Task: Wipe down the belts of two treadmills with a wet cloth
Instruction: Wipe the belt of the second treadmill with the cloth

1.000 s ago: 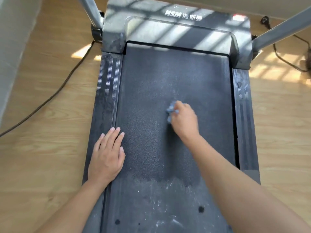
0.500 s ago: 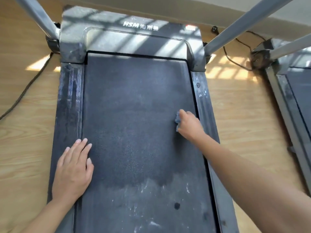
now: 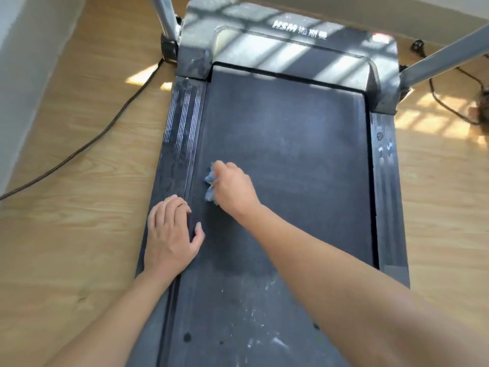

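**Cloth crosses to the left edge of the belt**

And across it goes! Half a second ago the right hand (image 3: 235, 185) was working hard against the right side rail (image 3: 385, 181); now it has swept the full width of the belt (image 3: 285, 154) and sits just beside the left side rail (image 3: 180, 144). The grip is closed tight, fingers curled round the bunched blue cloth (image 3: 209, 186), which is pressed down on the belt and pokes out at the hand's left.

The left hand (image 3: 169, 234) has changed too. It lay flat with straight fingers before; now the fingers are bent, tips down on the left rail, thumb spread onto the belt's edge, nothing held.

On to the surface: the belt is dark and even around and beyond the cloth, while the near stretch is greyer, flecked with white specks and a few dark spots. The grey motor cover (image 3: 264, 56) at the far end carries striped sunlight. Two silver uprights (image 3: 165, 17) rise from its corners. The treadmill stands on a light wooden floor (image 3: 66, 234); a dark cable (image 3: 87, 144) trails over it at left, near a pale wall (image 3: 23, 62).
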A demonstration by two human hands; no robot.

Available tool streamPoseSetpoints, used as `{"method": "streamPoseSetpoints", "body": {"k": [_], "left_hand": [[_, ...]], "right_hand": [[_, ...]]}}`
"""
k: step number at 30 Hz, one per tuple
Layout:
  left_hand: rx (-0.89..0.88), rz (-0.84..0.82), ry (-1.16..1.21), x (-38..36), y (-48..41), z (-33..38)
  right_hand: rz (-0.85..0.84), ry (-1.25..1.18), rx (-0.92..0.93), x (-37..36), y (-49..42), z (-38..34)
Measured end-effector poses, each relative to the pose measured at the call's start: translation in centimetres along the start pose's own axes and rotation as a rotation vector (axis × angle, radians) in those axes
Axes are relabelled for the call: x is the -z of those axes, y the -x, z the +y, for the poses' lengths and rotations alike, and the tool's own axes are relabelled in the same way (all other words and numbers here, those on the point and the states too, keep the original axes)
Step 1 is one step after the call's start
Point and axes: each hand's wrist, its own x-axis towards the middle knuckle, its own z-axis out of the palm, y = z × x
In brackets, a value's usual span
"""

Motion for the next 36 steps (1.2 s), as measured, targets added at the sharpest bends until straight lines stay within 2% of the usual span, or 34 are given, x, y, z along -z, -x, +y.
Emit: {"method": "streamPoseSetpoints", "body": {"k": [2, 5, 7, 10, 12, 16, 18, 20, 23, 27, 29, 31, 32, 36], "left_hand": [[0.069, 0.021, 0.027, 0.2, 0.3, -0.3], [0.052, 0.052, 0.046, 0.4, 0.6, -0.6], [0.047, 0.062, 0.060, 0.4, 0.4, -0.4], [0.052, 0.058, 0.078, 0.4, 0.3, 0.5], [0.042, 0.039, 0.081, 0.4, 0.3, 0.7], [0.006, 0.016, 0.090, 0.3, 0.0, 0.2], [-0.017, 0.020, 0.091, 0.1, 0.0, 0.4], [-0.030, 0.016, 0.094, 0.1, -0.2, 0.4], [-0.002, 0.002, 0.100, 0.4, -0.2, 0.1], [0.057, 0.014, 0.136, 0.8, 0.1, -0.2], [0.051, 0.020, 0.126, 0.9, 0.1, -0.3], [0.060, 0.021, 0.065, 1.1, 0.2, -0.4], [0.062, 0.021, 0.039, 1.1, 0.3, -0.3], [0.058, 0.010, 0.022, 0.8, 0.3, 0.2]], "right_hand": [[-0.072, 0.001, 0.081, -2.0, 0.4, -3.2], [-0.140, 0.002, 0.076, -0.6, 2.7, 0.1], [-0.106, -0.010, -0.054, 2.8, 5.0, 6.2], [0.082, -0.009, -0.363, 9.1, 8.7, 16.5], [0.137, -0.014, -0.548, 12.2, 10.9, 21.8], [0.199, -0.122, -0.763, 12.1, 12.4, 23.2], [0.269, -0.194, -0.745, 10.2, 11.5, 20.6], [0.252, -0.235, -0.633, 7.6, 8.9, 15.9], [0.122, -0.226, -0.342, 3.0, 4.2, 6.5], [-0.038, -0.033, -0.022, -2.0, 1.6, -3.2], [-0.107, 0.005, 0.058, -2.0, 2.3, -2.8], [-0.140, 0.005, 0.111, -0.6, 4.3, 1.3], [-0.115, 0.002, 0.080, 0.6, 5.6, 4.3], [0.057, 0.034, -0.323, 7.0, 12.5, 18.1]]}}
